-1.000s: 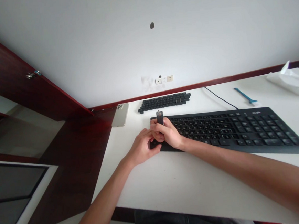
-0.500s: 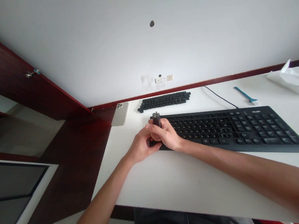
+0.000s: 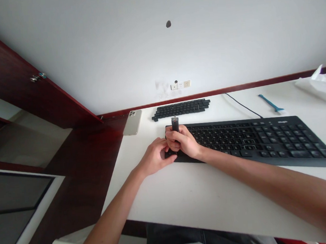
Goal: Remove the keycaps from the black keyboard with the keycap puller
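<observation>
A black keyboard (image 3: 266, 140) lies on the white table, with many keycaps off its left and middle part. My right hand (image 3: 184, 140) is wrapped round a dark tool handle (image 3: 175, 124) that stands nearly upright over the keyboard's left end; its lower end is hidden by my fingers. At the keyboard's left edge, my left hand (image 3: 155, 156) has its thumb and fingers apart on either side of the lower left corner. Its fingertips are partly hidden behind my right hand. Behind the keyboard, loose black keycaps (image 3: 180, 108) are laid out in rows.
A phone (image 3: 132, 123) lies at the table's left edge. Behind the keyboard's right part are a blue brush (image 3: 270, 103) and a black cable (image 3: 242, 104). White tissue (image 3: 319, 84) sits at the far right. Wall sockets (image 3: 181, 85) are above the table's back edge.
My right hand has tilted the handle more upright, and more of it shows above the fist. My left hand stays by the keyboard's left end. The whole view has shifted slightly.
</observation>
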Action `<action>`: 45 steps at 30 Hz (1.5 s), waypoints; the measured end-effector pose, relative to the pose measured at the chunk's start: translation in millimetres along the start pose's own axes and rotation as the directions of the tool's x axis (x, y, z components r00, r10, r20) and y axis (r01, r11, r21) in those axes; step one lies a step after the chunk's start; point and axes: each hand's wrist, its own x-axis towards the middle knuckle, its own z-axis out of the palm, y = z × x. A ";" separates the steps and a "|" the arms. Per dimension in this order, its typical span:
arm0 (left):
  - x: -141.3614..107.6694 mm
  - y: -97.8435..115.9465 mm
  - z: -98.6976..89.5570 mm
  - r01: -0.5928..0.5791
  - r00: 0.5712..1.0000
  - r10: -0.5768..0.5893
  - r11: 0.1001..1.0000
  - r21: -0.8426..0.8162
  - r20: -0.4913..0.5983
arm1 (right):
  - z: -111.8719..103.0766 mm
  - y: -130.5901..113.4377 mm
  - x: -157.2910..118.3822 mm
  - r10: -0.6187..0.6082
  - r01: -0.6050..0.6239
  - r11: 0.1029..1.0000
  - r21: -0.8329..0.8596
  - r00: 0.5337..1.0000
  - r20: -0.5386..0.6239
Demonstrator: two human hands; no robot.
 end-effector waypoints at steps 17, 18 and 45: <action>-3.5 -5.4 1.3 0.137 0.990 -0.138 0.990 -0.030 -0.023 | 4.0 -4.8 -0.8 0.095 -0.090 0.990 -0.111 0.995 0.039; -3.3 -5.7 1.9 0.131 0.991 -0.131 0.991 -0.033 -0.026 | 5.5 -4.0 -1.4 0.076 -0.075 0.991 -0.111 0.997 -0.001; -3.8 0.0 3.7 -0.081 0.991 0.086 0.995 0.055 -0.098 | -3.2 1.9 2.8 0.108 -0.091 0.976 0.197 0.991 -0.077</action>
